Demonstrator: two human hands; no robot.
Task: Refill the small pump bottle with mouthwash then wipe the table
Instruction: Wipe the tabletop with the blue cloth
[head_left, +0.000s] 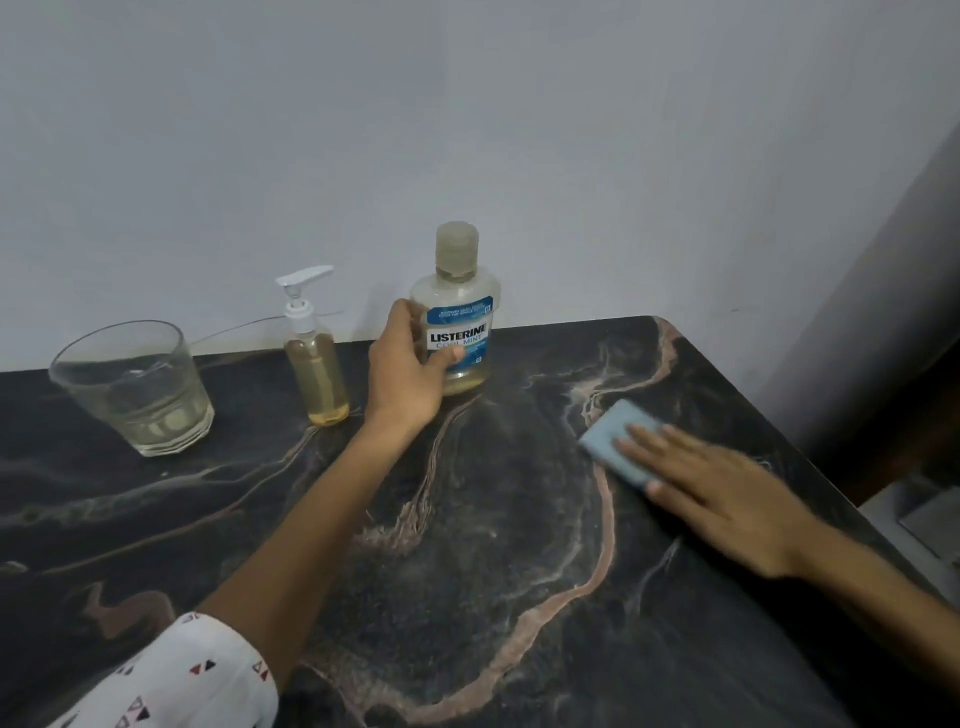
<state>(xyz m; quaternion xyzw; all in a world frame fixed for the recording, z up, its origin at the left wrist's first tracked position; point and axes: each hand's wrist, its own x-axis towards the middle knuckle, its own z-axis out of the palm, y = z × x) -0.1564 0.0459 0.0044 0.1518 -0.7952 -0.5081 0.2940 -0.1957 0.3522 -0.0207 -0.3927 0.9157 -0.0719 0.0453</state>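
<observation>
The left arm rises from the lower left of the frame, its patterned white sleeve (171, 675) at the bottom edge and the bare forearm stretching toward the centre. The left hand (408, 371) is curled, fingers behind and thumb in front, in a grip. The right forearm enters from the lower right; the right hand (727, 493) lies flat, palm down, fingers straight and slightly blurred.

The left hand (410, 374) grips the mouthwash bottle (457, 312); the right hand (727, 493) presses flat on a blue sponge (610, 434) on the worktop (493, 519).
</observation>
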